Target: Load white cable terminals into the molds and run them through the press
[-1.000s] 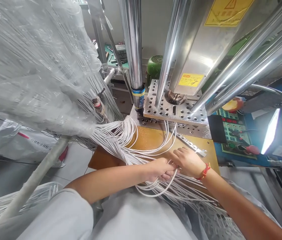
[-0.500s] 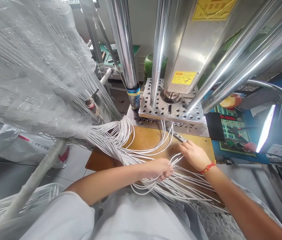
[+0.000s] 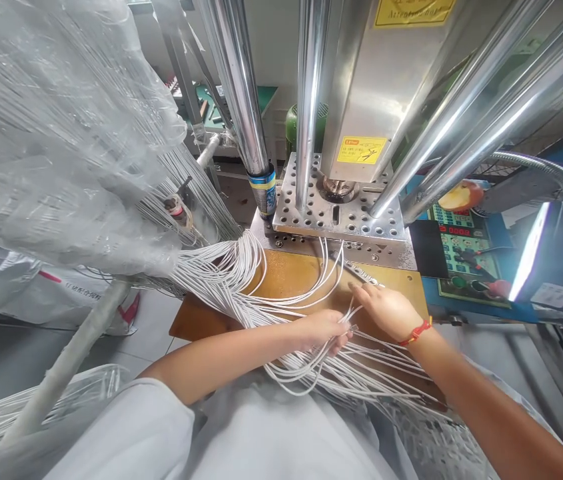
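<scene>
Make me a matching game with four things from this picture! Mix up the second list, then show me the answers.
1. left hand
2. bracelet
3. board
4. lower sticker

A. brown, under white cables
B. yellow, on the metal casing
C. holding white cables
D. red, worn beside the right hand

Pairs: 1-C, 2-D, 3-A, 4-B

Silver perforated rectangular metal plate: smooth, shiny. Above it: tall round metal columns, mirror-glossy; boxy silver metal housing, satin. Below it: flat tan-brown board, smooth, slight sheen; thin white plastic-looking cables, smooth. Left of it: clear plastic wrap, crinkled, glossy. Below-left of it: white cloth sleeve, matt.
</scene>
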Available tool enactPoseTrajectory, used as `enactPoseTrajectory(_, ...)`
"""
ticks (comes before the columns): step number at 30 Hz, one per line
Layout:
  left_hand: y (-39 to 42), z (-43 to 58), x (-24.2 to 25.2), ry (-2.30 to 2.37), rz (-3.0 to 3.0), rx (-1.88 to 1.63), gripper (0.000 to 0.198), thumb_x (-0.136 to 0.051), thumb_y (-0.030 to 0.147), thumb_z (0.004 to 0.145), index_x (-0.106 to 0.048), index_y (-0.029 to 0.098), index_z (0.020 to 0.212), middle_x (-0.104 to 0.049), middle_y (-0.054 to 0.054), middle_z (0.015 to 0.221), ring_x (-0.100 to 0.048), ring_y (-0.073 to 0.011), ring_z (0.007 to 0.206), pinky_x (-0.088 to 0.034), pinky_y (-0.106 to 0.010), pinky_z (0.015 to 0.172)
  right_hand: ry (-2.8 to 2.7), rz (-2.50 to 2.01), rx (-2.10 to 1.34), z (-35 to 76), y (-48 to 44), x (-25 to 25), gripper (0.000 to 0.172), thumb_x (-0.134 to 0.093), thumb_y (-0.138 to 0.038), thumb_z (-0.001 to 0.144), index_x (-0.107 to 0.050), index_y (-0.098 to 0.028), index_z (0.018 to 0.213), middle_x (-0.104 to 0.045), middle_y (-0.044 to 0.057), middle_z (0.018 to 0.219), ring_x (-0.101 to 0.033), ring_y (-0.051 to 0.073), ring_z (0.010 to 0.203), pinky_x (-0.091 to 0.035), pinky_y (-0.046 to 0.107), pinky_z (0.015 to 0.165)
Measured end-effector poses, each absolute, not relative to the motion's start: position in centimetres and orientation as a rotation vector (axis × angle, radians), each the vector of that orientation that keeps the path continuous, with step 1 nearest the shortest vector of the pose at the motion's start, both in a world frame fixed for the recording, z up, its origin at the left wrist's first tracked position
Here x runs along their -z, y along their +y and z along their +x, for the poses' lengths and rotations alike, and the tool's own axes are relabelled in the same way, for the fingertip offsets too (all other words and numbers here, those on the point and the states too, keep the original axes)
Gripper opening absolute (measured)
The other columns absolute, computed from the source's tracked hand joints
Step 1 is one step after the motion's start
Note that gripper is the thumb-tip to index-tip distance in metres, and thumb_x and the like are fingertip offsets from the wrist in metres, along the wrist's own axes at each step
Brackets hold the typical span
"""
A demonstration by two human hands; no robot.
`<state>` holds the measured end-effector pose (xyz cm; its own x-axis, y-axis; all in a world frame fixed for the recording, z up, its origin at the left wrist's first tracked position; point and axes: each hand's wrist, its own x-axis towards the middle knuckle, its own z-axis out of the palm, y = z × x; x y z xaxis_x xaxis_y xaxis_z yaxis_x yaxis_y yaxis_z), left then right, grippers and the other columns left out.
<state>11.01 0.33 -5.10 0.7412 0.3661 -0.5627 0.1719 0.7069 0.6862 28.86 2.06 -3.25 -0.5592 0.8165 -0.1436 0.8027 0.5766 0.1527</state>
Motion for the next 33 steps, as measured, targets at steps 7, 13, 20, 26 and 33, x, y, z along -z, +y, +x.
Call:
enactPoseTrajectory(7, 1.0, 11.6, 4.2, 0.667, 0.769, -0.196, 0.023, -0.042, 0.038, 0.079, -0.039, 0.015, 0.075, -0.034, 0.008, 0.051, -0.029, -0.0011, 0.037, -0.023, -0.015, 0.039, 2.685, 1.975, 0.688, 28.5, 2.2, 3.3, 0.041, -0.03, -0.018, 0.083, -0.038, -0.015, 0.122, -0.056, 0.011, 0.097, -0.054, 0.018, 0.084, -0.044, 0.033, 0.071)
enactPoseTrajectory(13, 0.7, 11.9, 4.5, 0.675, 0.867, -0.195, 0.025, -0.045, 0.039, 0.077, -0.043, 0.015, 0.076, -0.039, 0.007, 0.053, -0.033, -0.002, 0.038, -0.027, -0.016, 0.039, 2.004, 2.144, 2.307, 28.6, 2.3, 2.3, 0.043, -0.041, -0.044, 0.079, -0.049, -0.01, 0.105, -0.06, 0.011, 0.09, -0.059, 0.016, 0.078, -0.049, 0.029, 0.066)
enactPoseTrajectory(20, 0.6, 12.3, 5.0, 0.747, 0.978, -0.188, 0.026, -0.046, 0.039, 0.075, -0.044, 0.013, 0.073, -0.045, 0.005, 0.051, -0.04, -0.0046, 0.042, -0.035, -0.02, 0.045, 2.394, 2.314, 1.909, 27.6, 0.3, 2.7, 0.032, -0.047, -0.037, 0.077, -0.058, -0.017, 0.1, -0.061, 0.007, 0.098, -0.057, 0.017, 0.09, -0.046, 0.03, 0.081)
enactPoseTrajectory(26, 0.5, 12.6, 4.9, 0.673, 0.964, -0.238, 0.031, -0.046, 0.044, 0.075, -0.044, 0.013, 0.074, -0.047, 0.005, 0.053, -0.044, -0.0047, 0.043, -0.035, -0.02, 0.049, 2.326, 2.794, 1.422, 27.5, 0.0, 2.5, 0.047, -0.05, -0.038, 0.076, -0.044, -0.019, 0.119, -0.065, 0.004, 0.081, -0.059, 0.015, 0.067, -0.048, 0.029, 0.065)
enactPoseTrajectory(33, 0.6, 12.9, 4.8, 0.689, 1.02, -0.249, 0.027, -0.045, 0.04, 0.076, -0.043, 0.013, 0.071, -0.046, 0.005, 0.052, -0.042, -0.0049, 0.042, -0.034, -0.02, 0.047, 2.099, 2.763, 2.02, 27.4, -0.3, 2.4, 0.03, -0.053, -0.04, 0.074, -0.059, -0.016, 0.091, -0.065, 0.007, 0.083, -0.059, 0.018, 0.083, -0.046, 0.031, 0.076)
